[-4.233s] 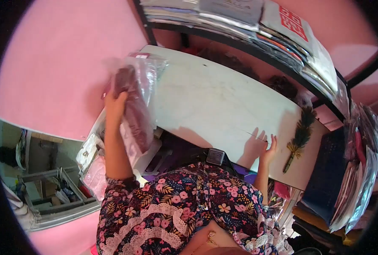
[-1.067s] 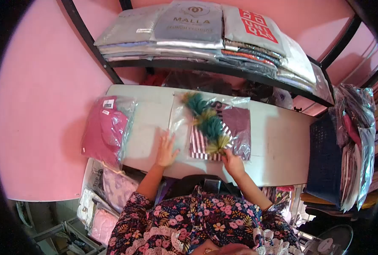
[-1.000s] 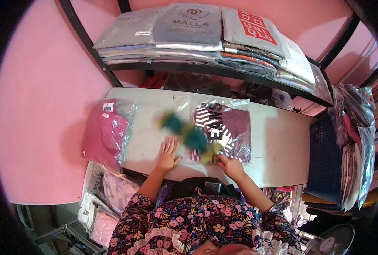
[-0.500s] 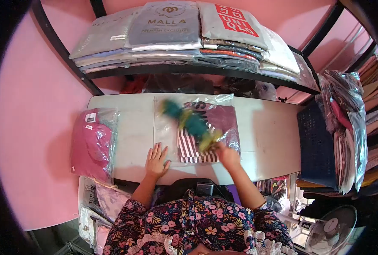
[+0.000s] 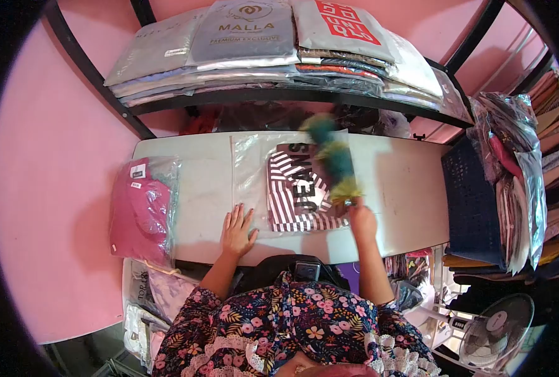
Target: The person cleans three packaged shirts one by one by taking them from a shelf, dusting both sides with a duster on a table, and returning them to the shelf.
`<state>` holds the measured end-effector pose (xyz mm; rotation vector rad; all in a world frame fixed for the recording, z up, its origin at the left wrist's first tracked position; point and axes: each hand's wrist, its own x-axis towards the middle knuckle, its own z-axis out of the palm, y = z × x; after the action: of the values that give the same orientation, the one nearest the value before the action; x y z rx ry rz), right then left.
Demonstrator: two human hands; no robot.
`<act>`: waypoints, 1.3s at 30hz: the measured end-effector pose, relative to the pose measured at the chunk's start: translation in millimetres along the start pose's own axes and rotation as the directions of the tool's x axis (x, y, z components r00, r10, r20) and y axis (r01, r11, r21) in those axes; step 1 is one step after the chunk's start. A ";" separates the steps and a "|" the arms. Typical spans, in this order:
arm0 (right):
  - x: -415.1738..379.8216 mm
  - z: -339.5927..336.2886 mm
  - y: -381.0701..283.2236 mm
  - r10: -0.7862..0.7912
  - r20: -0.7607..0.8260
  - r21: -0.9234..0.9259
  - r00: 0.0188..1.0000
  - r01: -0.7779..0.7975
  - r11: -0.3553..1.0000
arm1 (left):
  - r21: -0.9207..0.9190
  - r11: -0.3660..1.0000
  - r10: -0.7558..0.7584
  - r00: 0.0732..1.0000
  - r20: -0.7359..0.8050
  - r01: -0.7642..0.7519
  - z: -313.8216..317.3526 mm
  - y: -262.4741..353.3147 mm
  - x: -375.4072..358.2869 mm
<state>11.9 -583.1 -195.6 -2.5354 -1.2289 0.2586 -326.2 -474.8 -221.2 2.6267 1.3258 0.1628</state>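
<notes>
A clear bag with "JEANS" printed on it (image 5: 301,188) lies flat on the white table (image 5: 405,188), holding a folded purple and white striped garment. My right hand (image 5: 363,224) is closed round the lower end of a green and yellow fluffy duster (image 5: 333,160), whose blurred head covers the bag's right side. Flat on the table beside the bag's lower left rests my left hand (image 5: 238,234), fingers spread and holding nothing. A bagged magenta garment (image 5: 142,210) lies at the table's left end.
Behind the table, a black-framed shelf (image 5: 292,95) bears stacked bagged clothes (image 5: 245,38). At the right stand a dark blue basket (image 5: 471,201) and hanging or piled bagged garments (image 5: 512,176). A fan (image 5: 496,330) is at the lower right.
The duster has swung to the right and more upright with my right hand, uncovering the bag's print and stripes. My left hand stays on the table.
</notes>
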 end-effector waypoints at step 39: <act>-3.3 -20.0 -61.1 -0.267 0.248 0.170 0.931 0.230 0.958 | 0.241 0.958 -0.145 0.988 -0.056 0.154 0.6 -89.5 205.6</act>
<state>-28.9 -554.0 -155.3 -2.2489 -1.5586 0.6221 -274.3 -257.4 -239.5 2.7158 1.6475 0.0272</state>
